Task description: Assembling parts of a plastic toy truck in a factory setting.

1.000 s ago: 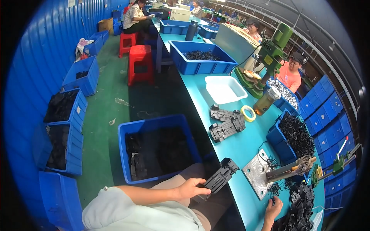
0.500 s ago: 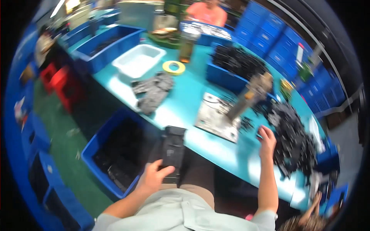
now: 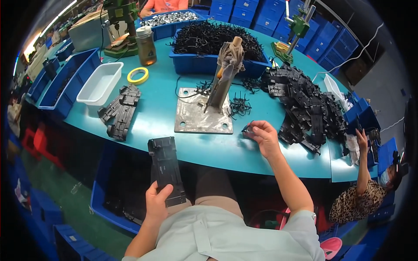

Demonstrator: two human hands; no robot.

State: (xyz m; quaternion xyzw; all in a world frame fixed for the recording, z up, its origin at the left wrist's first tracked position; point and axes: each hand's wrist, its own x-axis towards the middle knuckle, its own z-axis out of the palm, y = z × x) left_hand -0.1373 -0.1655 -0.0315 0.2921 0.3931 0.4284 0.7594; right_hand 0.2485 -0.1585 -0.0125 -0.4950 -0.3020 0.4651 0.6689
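Your hands are apart: the left hand [image 3: 157, 201] clamps a black housing [image 3: 166, 163] over your lap [image 3: 217, 208], seemingly to steady it; the right hand [image 3: 264, 137] pinches a small dark piece [image 3: 247, 129]. Bin [image 3: 191, 64] and pile [image 3: 310, 106] sit beyond, likely for easy reach.

1. Table [image 3: 156, 104], teal top.
2. Left: white tray [image 3: 100, 85], yellow tape roll [image 3: 138, 81], capped bottle [image 3: 147, 50], overlapping black moulded parts [image 3: 123, 113], green drill press [image 3: 130, 31].
3. Centre: metal plate [image 3: 191, 119] with post [image 3: 220, 89]; small black pieces [image 3: 240, 105] beside it.
4. Behind the plate: blue bin [image 3: 191, 65].
5. Right: large heap of black mouldings [image 3: 315, 108].
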